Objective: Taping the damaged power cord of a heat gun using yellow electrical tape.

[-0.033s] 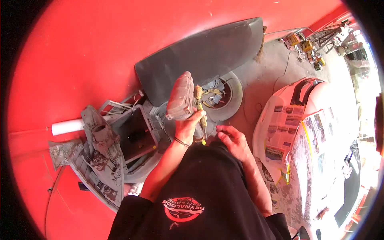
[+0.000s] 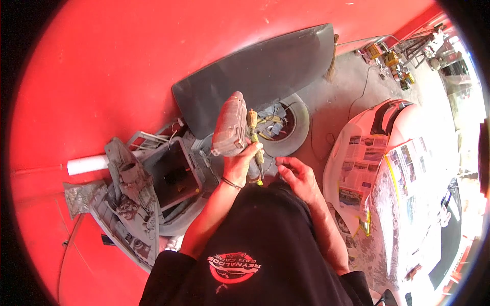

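Observation:
In my left hand (image 2: 244, 160) I hold a dusty, reddish-grey plastic housing (image 2: 228, 122) with ribbed edges, upright beside a worn yellowish tool-like piece (image 2: 254, 132) with a thin lower stem. My thumb crosses the yellowish piece; how the two join is unclear. My right hand (image 2: 298, 178) is just right of them, fingers loosely curved and thumb apart, with nothing clearly held. Behind lies a tire (image 2: 301, 122) with grey and yellow scraps inside.
A dark grey panel (image 2: 255, 61) leans on the red wall. Dusty car parts (image 2: 130, 188) and a white roll (image 2: 87, 165) are at left. A white bumper-like part (image 2: 388, 214), masked with newspaper, is at right. Cans (image 2: 390, 58), a broom (image 2: 331, 71) and cables stand behind.
The view has shifted very slightly. Otherwise my hands and what I hold look the same.

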Tool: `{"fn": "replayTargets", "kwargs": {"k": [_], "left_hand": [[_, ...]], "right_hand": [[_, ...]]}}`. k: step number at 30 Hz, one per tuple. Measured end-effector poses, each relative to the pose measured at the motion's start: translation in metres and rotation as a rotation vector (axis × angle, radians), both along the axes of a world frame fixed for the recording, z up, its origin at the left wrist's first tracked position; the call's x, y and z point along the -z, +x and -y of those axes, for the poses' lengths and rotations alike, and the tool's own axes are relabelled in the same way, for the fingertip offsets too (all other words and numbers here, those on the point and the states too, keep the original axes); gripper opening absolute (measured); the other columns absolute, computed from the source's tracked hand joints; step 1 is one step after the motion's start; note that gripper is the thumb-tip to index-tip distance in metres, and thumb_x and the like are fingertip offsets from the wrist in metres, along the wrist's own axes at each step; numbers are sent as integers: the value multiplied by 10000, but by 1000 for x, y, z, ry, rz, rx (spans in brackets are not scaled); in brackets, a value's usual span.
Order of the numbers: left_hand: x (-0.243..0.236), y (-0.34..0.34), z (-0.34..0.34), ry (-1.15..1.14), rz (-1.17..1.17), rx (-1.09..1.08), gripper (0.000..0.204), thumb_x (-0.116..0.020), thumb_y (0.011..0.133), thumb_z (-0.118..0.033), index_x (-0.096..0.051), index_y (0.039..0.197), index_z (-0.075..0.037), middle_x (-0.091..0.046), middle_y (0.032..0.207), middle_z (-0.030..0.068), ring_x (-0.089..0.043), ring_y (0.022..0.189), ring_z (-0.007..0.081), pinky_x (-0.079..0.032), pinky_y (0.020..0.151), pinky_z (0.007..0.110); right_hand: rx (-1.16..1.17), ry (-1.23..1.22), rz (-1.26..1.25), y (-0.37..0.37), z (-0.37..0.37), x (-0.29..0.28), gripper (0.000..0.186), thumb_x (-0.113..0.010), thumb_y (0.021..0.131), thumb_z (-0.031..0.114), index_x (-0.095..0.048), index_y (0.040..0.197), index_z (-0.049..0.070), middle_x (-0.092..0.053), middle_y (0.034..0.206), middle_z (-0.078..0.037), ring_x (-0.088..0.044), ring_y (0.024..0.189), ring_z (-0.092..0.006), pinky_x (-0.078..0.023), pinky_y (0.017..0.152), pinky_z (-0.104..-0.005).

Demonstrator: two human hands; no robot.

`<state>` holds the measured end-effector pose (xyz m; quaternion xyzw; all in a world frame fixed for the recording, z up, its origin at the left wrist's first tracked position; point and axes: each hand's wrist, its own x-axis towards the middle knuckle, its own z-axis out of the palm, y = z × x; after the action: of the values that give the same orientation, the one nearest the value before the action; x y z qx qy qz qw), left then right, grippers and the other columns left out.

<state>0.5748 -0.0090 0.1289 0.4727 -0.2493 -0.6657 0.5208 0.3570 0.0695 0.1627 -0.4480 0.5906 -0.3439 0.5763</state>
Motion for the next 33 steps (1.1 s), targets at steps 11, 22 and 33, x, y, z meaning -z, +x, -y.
{"fn": "replayTargets", "kwargs": {"k": [11, 22, 33], "left_hand": [[-57, -56, 9, -570, 606, 290, 260, -853, 1017, -96, -727, 1233, -23, -746, 1129, 45, -712, 1018, 172, -583, 910, 372], [-162, -76, 72, -82, -550, 36, 230, -770, 1116, -341, -670, 1040, -148, -650, 885, -19, -635, 787, 121, -563, 801, 353], [-213, -114, 87, 2, -1014, 221, 247, -744, 1105, -250, -621, 1022, -53, -635, 868, 12, -607, 810, 128, -537, 817, 319]], "right_hand": [[182, -178, 421, -8, 69, -33, 168, -791, 1118, 182, -818, 1149, 20, -773, 988, 37, -642, 911, -66, -522, 837, -261], [347, -94, 610, -104, 29, -94, 189, -768, 1121, 242, -766, 1226, 85, -543, 794, 68, -476, 665, -74, -410, 644, -264], [27, -216, 489, -106, 8, -188, 336, -882, 1052, 145, -805, 1359, 33, -789, 1115, 50, -669, 978, -40, -546, 893, -240]]}}
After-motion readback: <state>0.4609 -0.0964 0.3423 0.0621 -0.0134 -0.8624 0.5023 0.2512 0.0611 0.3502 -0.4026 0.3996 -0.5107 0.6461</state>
